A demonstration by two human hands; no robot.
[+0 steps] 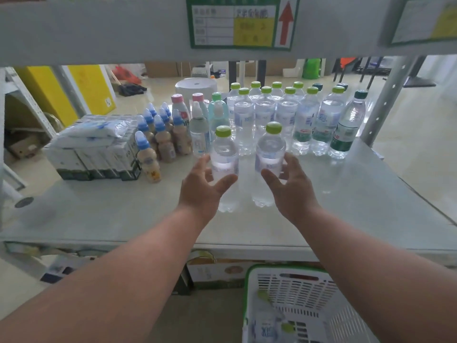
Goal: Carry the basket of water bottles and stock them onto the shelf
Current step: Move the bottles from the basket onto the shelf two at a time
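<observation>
Two clear water bottles with green caps stand upright side by side on the grey shelf board (346, 194), in front of the stocked rows. My left hand (202, 186) wraps the left bottle (223, 154), thumb across its front and fingers at its left side. My right hand (291, 186) wraps the right bottle (270, 147) the same way, mirrored. Behind them stand several rows of green-capped water bottles (286, 112). The white basket with a green rim (249, 288) sits below the shelf edge at lower right, with a water bottle (269, 328) lying in it.
Left of the water stand small blue-capped milk drink bottles (158, 137), pink-capped bottles (179, 105) and shrink-wrapped carton packs (96, 149). A dark-green-capped bottle (348, 125) ends the row at right. The upper shelf beam with a label (235, 23) hangs overhead. A slotted upright post (385, 100) stands at right.
</observation>
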